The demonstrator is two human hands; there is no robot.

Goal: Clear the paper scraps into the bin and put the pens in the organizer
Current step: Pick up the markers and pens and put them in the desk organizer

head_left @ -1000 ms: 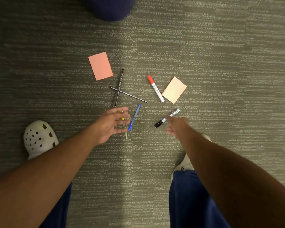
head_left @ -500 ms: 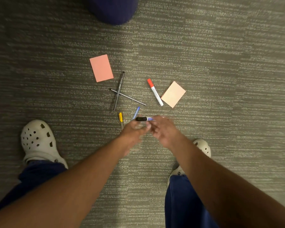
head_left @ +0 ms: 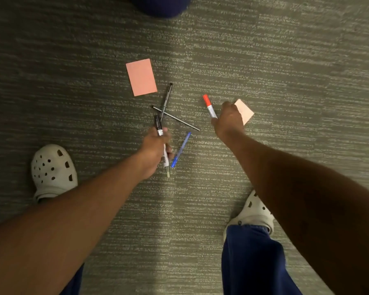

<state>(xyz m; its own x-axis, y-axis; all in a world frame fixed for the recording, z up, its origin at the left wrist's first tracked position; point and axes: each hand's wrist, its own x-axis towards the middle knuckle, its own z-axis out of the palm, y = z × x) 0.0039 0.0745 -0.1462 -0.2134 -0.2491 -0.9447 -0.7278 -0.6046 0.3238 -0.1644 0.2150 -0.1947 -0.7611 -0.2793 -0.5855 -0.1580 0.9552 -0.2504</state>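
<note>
Two hands, both occupied: my left hand (head_left: 156, 145) grips the black marker (head_left: 158, 124); my right hand (head_left: 228, 120) pinches the red marker (head_left: 209, 106), right of the crossed pens (head_left: 175, 118). Light, rigid barrels; mid-barrel grip suits.

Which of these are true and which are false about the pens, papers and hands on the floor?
1. The left hand holds the black marker. True.
2. The right hand grips the blue pen. False: it grips the red marker; the blue pen lies on the carpet.
3. Two thin black pens lie crossed. True.
4. The pink paper is in the bin. False: it lies on the carpet.
</note>
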